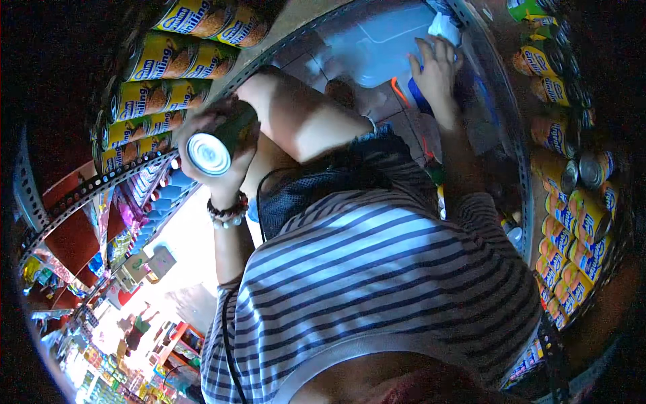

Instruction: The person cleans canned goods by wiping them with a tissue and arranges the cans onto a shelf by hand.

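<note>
My left hand (237,174), with beaded bracelets at its wrist, is wrapped round a tin can (208,154). The can's round silver end faces up toward me, and fingers and shadow hide much of its side. My right hand (436,74) is reached out at the upper right, its fingers apart and nothing visible in them. Just beyond those fingertips is a crumpled white cloth-like thing (444,28). Beside the hand, partly covered by it, is a dark blue object (418,97) whose kind I cannot make out.
Stacked yellow-and-green cans (161,57) fill a shelf on the left. More cans (572,236) stand in stacks on the right, one lying with its end outward. A perforated metal shelf edge (296,44) crosses ahead. Beyond it lies a pale translucent plastic sheet or lid (383,44).
</note>
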